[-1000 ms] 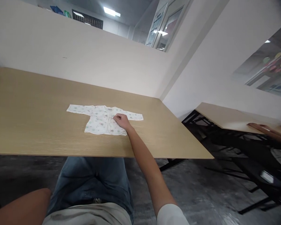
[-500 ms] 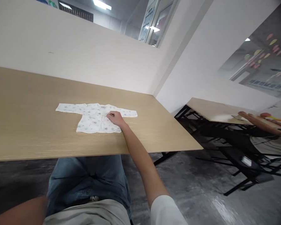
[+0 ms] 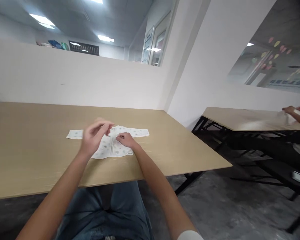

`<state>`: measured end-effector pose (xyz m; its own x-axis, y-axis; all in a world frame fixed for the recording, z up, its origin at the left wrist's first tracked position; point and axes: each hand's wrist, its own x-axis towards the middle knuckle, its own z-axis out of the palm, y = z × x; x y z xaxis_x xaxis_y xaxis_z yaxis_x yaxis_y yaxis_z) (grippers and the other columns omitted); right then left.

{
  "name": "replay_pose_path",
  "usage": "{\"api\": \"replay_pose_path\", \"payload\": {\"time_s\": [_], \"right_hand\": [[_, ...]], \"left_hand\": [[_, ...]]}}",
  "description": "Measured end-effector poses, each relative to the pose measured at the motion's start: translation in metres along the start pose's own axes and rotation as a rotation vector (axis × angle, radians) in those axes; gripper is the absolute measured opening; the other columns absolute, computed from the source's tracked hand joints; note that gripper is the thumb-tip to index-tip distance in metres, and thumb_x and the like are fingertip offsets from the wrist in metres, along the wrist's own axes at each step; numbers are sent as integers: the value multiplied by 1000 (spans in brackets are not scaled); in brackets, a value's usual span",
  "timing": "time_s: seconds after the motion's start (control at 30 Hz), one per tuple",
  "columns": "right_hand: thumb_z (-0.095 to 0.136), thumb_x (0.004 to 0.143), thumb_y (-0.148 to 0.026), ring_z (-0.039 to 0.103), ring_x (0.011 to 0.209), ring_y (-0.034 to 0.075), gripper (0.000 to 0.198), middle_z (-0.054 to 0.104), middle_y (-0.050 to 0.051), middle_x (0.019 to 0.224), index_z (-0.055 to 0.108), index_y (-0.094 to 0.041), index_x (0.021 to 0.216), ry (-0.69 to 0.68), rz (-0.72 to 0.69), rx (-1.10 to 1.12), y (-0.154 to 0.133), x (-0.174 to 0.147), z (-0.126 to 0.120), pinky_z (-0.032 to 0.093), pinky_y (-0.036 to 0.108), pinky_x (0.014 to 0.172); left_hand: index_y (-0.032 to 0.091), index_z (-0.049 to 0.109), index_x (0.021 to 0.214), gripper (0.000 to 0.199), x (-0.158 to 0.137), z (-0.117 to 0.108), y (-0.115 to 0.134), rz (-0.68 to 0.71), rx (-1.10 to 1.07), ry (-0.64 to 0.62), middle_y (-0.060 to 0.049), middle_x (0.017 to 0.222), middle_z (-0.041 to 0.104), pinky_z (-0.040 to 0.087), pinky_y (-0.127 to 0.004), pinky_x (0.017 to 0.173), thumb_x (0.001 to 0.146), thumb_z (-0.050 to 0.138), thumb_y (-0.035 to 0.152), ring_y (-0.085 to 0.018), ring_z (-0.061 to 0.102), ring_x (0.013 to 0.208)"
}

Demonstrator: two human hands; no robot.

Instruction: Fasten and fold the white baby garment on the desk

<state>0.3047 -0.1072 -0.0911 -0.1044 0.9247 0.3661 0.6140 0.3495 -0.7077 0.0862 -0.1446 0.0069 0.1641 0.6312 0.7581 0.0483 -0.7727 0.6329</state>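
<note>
A small white baby shirt [image 3: 125, 150] with a pale printed pattern lies flat on the wooden table, sleeves spread to both sides. My right hand [image 3: 125, 139] rests on its front near the middle opening, fingers curled in and closed on the fabric. Above the shirt's left half hovers my left hand [image 3: 93, 136], slightly blurred, its fingers loosely bent and apart from the thumb with nothing in them. It hides part of the left sleeve and body.
The light wooden table [image 3: 45, 160] meets a white wall [image 3: 110, 83] at the back. To the right stands another table [image 3: 240, 119], where another person's hands [image 3: 291, 110] handle something pale. A black bench [image 3: 277, 166] is beside it.
My left hand has come up from below the table edge to over the shirt. My right hand stays on the shirt. The view has tilted upward.
</note>
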Motion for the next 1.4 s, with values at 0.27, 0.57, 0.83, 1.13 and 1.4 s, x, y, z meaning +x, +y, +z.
{"api": "replay_pose_path", "payload": {"time_s": [0.27, 0.57, 0.83, 1.13, 1.4], "right_hand": [[63, 80, -28, 55, 72, 14, 15, 67, 0, 75, 73, -17, 78, -79, 18, 51, -5, -4, -3, 40, 24, 67], [67, 75, -29, 46, 61, 12, 11, 54, -4, 63, 73, -20, 80, -194, 52, -19, -24, -27, -8, 34, 24, 59], [65, 76, -32, 57, 64, 16, 16, 69, 2, 71, 74, -20, 78, -13, 34, 54, -35, -8, -6, 43, 27, 62], [68, 74, -31, 66, 72, 20, 13, 73, 6, 75, 73, -19, 72, 87, 101, -182, -9, 29, 29, 47, 29, 70], [67, 75, -29, 64, 70, 20, 12, 73, 6, 74, 74, -20, 70, 63, 124, -236, -6, 19, 24, 48, 31, 72]], "left_hand": [[18, 74, 110, 31, 1, 24, -149, -208, 544, -344, -7, 102, 70, 48, -36, 100, 87, 53, 18, -23, 61, 105], [22, 72, 112, 27, -31, 9, -129, -232, 723, -471, -10, 117, 64, 45, -41, 103, 91, 55, 25, -28, 56, 116], [19, 73, 99, 21, 3, 14, -128, -388, 600, -285, -7, 100, 72, 47, -30, 86, 85, 58, 18, -21, 65, 97], [21, 78, 85, 16, -14, 19, -156, -277, 513, -388, -4, 88, 74, 47, -28, 78, 82, 62, 24, -20, 65, 85], [23, 81, 85, 14, -10, 22, -154, -283, 522, -432, -3, 87, 73, 47, -29, 81, 82, 71, 33, -20, 65, 85]]}}
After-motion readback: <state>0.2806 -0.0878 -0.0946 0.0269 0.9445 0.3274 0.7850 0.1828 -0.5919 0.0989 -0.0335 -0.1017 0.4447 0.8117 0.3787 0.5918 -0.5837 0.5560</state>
